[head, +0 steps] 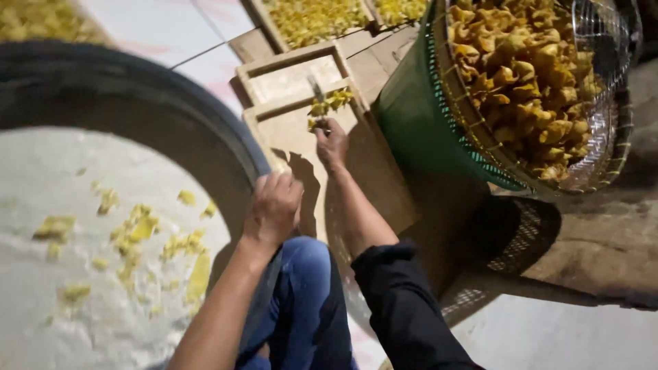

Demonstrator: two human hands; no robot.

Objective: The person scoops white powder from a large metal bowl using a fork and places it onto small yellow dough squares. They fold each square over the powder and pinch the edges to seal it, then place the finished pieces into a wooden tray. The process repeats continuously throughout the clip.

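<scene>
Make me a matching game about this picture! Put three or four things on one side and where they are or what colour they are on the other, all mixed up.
Things:
1. right hand
2. left hand
3. wire basket
4. big round tub

Matches:
A. full of fried yellow pieces
B. pale liquid with yellow bits floating
C. resting on the wooden tray's near edge
D. pinching yellow pieces over the wooden tray

Pairs: 1-D, 2-C, 3-A, 4-B

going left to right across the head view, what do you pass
big dark-rimmed tub with yellow pieces in pale liquid → left hand on the wooden tray's corner → right hand with a small tool at yellow pieces on the wooden tray → green basket → wire basket of yellow pieces
</scene>
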